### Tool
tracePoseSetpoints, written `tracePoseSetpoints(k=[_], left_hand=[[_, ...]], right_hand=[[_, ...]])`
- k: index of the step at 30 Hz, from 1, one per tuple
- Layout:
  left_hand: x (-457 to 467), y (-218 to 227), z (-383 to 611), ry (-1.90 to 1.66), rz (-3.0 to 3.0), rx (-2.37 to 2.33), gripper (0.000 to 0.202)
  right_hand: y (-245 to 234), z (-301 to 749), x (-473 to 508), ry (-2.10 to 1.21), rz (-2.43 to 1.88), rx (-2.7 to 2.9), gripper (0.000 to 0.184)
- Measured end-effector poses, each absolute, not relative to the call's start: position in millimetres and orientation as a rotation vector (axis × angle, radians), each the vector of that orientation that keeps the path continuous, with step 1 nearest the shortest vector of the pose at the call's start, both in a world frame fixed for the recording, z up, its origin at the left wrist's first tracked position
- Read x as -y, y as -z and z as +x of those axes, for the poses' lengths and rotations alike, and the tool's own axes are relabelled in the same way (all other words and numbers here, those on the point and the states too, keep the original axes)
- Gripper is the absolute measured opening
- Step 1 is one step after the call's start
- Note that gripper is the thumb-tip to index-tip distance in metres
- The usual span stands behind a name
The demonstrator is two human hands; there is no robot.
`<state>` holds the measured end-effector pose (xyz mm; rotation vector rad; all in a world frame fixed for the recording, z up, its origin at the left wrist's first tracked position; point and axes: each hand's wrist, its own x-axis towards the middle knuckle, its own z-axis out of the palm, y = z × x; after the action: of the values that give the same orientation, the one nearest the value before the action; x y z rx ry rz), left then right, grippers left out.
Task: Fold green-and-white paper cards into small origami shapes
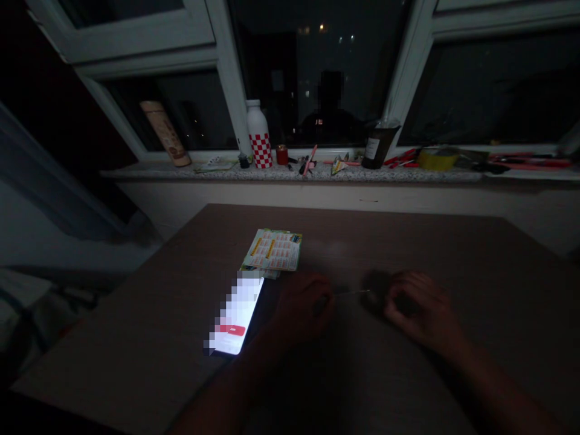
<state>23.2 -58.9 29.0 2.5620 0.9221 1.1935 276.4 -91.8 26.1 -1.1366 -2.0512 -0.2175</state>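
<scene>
My left hand (pixel 308 305) is closed in a pinch above the table, just right of the lit phone (pixel 244 311). A thin, pale, needle-like thing (pixel 353 293) sticks out from its fingertips toward the right; the dim light hides its exact kind. My right hand (pixel 421 308) is apart from it, with thumb and fingers curled together in a pinch. Whatever that hand holds, if anything, is too dark to make out. Beyond the phone lies a small stack of printed cards (pixel 274 251), near my left hand.
The brown table (pixel 380 235) ends below a stone windowsill (pixel 217 174). On the sill stand a tan tumbler (pixel 167 134), a red-checked white bottle (pixel 260 136), a small red jar (pixel 281 155), a dark drink cup (pixel 377 145) and a roll of yellow tape (pixel 438 159). Several pens lie there.
</scene>
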Motion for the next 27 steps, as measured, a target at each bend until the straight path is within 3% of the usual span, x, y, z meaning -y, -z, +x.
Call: tracePoseSetpoints(k=[19,27], left_hand=[[65,-25,32,-1.069,2.621,-0.850,0.008],[65,-26,36,-0.988,2.704,-0.788,0.011]], right_hand=[[-25,248,96,0.178,-1.062,2.065,0.015],[-24,232,95,0.128,-0.987,2.135,0.007]])
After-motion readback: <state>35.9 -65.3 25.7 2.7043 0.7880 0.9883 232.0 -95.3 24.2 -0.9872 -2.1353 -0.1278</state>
